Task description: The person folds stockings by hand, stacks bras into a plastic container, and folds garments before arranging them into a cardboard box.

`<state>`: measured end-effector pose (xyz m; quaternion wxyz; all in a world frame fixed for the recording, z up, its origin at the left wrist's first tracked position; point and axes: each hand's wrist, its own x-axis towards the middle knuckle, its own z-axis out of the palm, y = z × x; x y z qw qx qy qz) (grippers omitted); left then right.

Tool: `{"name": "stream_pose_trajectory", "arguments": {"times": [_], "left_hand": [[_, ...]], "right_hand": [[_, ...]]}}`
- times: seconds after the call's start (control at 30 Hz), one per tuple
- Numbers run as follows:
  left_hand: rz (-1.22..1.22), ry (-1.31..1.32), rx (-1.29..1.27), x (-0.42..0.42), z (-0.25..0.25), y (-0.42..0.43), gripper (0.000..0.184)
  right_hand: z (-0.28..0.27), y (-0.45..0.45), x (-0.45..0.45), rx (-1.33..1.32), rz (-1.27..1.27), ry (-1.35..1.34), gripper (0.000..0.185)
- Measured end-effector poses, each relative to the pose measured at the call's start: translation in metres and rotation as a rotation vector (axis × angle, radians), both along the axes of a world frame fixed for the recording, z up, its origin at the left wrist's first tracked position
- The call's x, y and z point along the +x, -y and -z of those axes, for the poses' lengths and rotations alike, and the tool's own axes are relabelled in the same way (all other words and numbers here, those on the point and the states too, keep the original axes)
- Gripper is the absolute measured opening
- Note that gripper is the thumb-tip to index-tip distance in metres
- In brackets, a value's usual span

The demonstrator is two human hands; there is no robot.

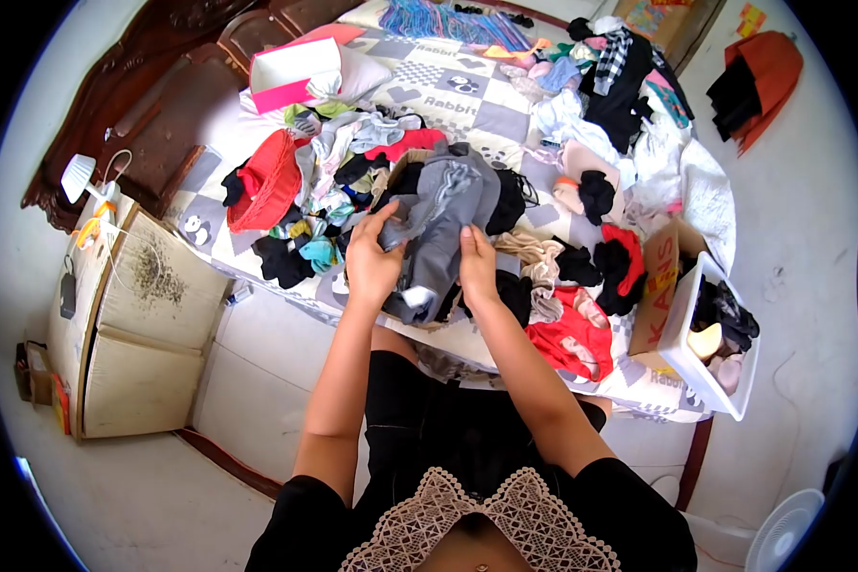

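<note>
A grey garment [443, 191], its exact kind unclear from its folds, lies bunched over a cardboard box [408, 164] near the bed's front edge. My left hand [372, 255] grips the garment's left side, with the thumb and fingers closed on the cloth. On the opposite side, my right hand [478, 269] holds the garment's right edge, its fingers partly hidden beneath the fabric. Black clothing [510, 200] lies just right of the garment. Beige cloth [534, 255] sits beside my right hand.
A red basket [269, 181] lies tipped among mixed clothes at left. Behind it stands a pink-and-white box [296, 74]. A white bin [729, 377] of clothes and a cardboard carton [653, 305] stand at the bed's right edge. A cabinet [148, 324] with a lamp [79, 178] is at left.
</note>
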<state>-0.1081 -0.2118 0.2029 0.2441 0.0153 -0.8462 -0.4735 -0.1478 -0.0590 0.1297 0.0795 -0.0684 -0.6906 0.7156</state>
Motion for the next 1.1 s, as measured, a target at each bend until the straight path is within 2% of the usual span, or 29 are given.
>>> {"name": "stream_pose_trajectory", "arguments": {"times": [0.03, 0.07, 0.1, 0.13, 0.17, 0.23, 0.27, 0.3, 0.37, 0.4, 0.43, 0.5, 0.53, 0.57, 0.6, 0.67, 0.7, 0.77, 0.8, 0.87, 0.9, 0.97, 1.07, 1.1], "left_hand": [[0.008, -0.083, 0.069, 0.007, -0.012, -0.004, 0.05], [0.011, -0.231, 0.013, 0.014, -0.026, -0.01, 0.053], [0.014, -0.229, 0.012, 0.021, -0.034, -0.015, 0.053], [0.136, -0.347, -0.064, 0.027, -0.041, -0.02, 0.054], [0.256, -0.468, -0.143, 0.033, -0.044, -0.025, 0.056], [0.529, -0.35, -0.068, 0.044, -0.042, -0.048, 0.058], [0.614, -0.242, -0.003, 0.05, -0.038, -0.061, 0.06], [0.698, -0.132, 0.064, 0.056, -0.032, -0.071, 0.061], [0.773, -0.02, 0.063, 0.065, -0.02, -0.085, 0.056], [0.793, -0.04, 0.077, 0.067, -0.024, -0.088, 0.053], [0.812, -0.062, 0.091, 0.069, -0.027, -0.09, 0.05], [0.726, 0.036, 0.229, 0.061, -0.023, -0.077, 0.048], [0.46, -0.253, -0.043, 0.048, -0.026, -0.068, 0.044], [0.144, -0.259, -0.086, 0.04, -0.029, -0.062, 0.043], [-0.107, -0.266, -0.243, 0.031, -0.035, -0.051, 0.047], [-0.371, 0.067, -0.528, 0.007, -0.012, -0.028, 0.072], [-0.314, 0.298, -0.552, 0.003, -0.01, -0.018, 0.073], [0.048, 0.629, -0.377, -0.004, -0.026, 0.0, 0.065], [0.046, 0.631, -0.382, -0.005, -0.031, -0.001, 0.065], [0.141, 0.4, -0.306, -0.008, -0.04, -0.004, 0.048], [0.141, 0.399, -0.308, -0.012, -0.045, -0.007, 0.048], [-0.091, -0.099, -0.249, -0.021, -0.059, -0.013, 0.038], [-0.373, -0.3, -0.4, -0.02, -0.105, -0.021, 0.025], [-0.412, -0.328, -0.425, -0.02, -0.114, -0.024, 0.028]], "right_hand": [[0.006, -0.005, 0.004, -0.003, 0.002, 0.004, 0.037], [0.011, -0.01, 0.007, 0.08, 0.013, -0.056, 0.037], [0.014, -0.017, 0.011, 0.165, 0.025, -0.117, 0.037], [0.012, -0.025, 0.015, 0.283, 0.01, -0.027, 0.044], [0.01, -0.029, 0.02, 0.279, 0.008, -0.03, 0.044], [-0.014, -0.032, 0.036, -0.307, 0.105, 0.147, 0.052], [-0.031, -0.035, 0.049, -0.469, 0.035, 0.074, 0.062], [-0.017, -0.04, 0.042, -0.769, 0.069, 0.076, 0.061], [-0.047, -0.063, 0.06, -0.881, -0.07, 0.401, 0.055], [-0.046, -0.072, 0.057, -1.033, -0.258, 0.429, 0.041], [-0.045, -0.077, 0.058, -1.033, -0.255, 0.425, 0.041], [-0.044, -0.085, 0.057, -0.597, -0.096, 0.153, 0.032], [-0.045, -0.092, 0.056, -0.656, -0.085, 0.137, 0.027], [-0.044, -0.097, 0.056, -0.659, -0.084, 0.135, 0.027], [-0.046, -0.102, 0.057, -0.611, -0.049, 0.101, 0.026], [-0.051, -0.107, 0.057, -0.564, -0.003, 0.065, 0.025], [-0.055, -0.107, 0.059, -0.566, 0.0, 0.059, 0.025], [-0.063, -0.103, 0.06, -0.517, 0.072, 0.0, 0.021], [-0.065, -0.104, 0.061, -0.521, 0.072, 0.002, 0.021], [-0.073, -0.106, 0.056, -0.492, 0.014, -0.002, 0.023], [-0.079, -0.105, 0.053, -0.494, 0.014, -0.003, 0.023], [-0.096, -0.102, 0.045, -0.455, -0.031, -0.056, 0.033], [-0.119, -0.086, 0.039, -0.399, 0.01, -0.138, 0.033], [-0.123, -0.078, 0.037, -0.345, 0.05, -0.175, 0.034]]}}
